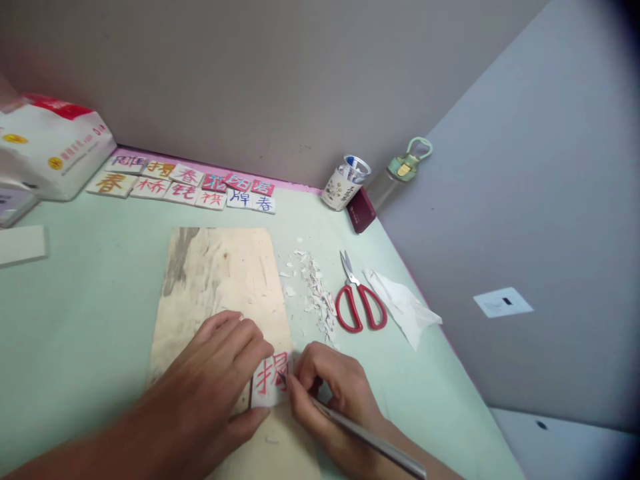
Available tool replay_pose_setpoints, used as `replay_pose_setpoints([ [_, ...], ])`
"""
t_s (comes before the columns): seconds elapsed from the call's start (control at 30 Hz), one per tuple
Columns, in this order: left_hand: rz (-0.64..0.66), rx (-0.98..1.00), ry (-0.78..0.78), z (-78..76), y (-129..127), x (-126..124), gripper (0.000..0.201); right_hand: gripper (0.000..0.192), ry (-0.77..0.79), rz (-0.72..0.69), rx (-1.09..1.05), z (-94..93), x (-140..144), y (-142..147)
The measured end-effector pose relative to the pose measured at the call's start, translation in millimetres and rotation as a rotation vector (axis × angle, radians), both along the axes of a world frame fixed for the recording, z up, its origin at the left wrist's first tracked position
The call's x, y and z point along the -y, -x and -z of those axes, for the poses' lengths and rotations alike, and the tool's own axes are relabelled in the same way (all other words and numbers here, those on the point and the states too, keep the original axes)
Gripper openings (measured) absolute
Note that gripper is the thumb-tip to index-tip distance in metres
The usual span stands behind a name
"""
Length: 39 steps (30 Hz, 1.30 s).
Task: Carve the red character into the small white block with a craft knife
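Observation:
On a wooden board [225,273] lies a small white tile [267,393] bearing a red character. My left hand [225,373] steadies this tile, its fingers along the upper left and its thumb at the lower edge. A slim metal carving knife [375,440] is pinched in my right hand [335,393], like a pen. Its handle slants down to the right, and its tip meets the red character; the fingers partly cover the blade. White shavings [317,293] are scattered along the board's right side.
Red-handled scissors [361,307] and a crumpled tissue [400,303] lie to the right. Several character tiles [150,188] line the back. A can [343,187], dark red box [361,212] and bottle [395,177] stand behind. A tissue pack [55,147] and white block [23,245] are left.

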<state>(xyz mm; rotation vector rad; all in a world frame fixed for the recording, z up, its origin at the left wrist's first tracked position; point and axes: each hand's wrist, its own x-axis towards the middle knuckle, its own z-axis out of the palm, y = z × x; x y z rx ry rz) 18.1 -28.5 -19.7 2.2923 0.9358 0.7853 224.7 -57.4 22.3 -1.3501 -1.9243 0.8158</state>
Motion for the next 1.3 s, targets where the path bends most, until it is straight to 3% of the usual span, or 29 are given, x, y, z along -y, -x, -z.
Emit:
replay_pose_setpoints([
  [0.5,-0.036,-0.051,-0.159,-2.1,-3,0,0.017,0.025,-0.022,-0.048,0.014,-1.3,0,4],
  [0.7,-0.087,-0.029,-0.147,5.4,-5,3,0.019,0.023,0.062,-0.023,-0.03,-2.4,2,5],
  [1.3,-0.071,-0.014,-0.114,5.6,-5,2,0.018,0.024,0.075,-0.051,-0.027,-3.0,0,5],
])
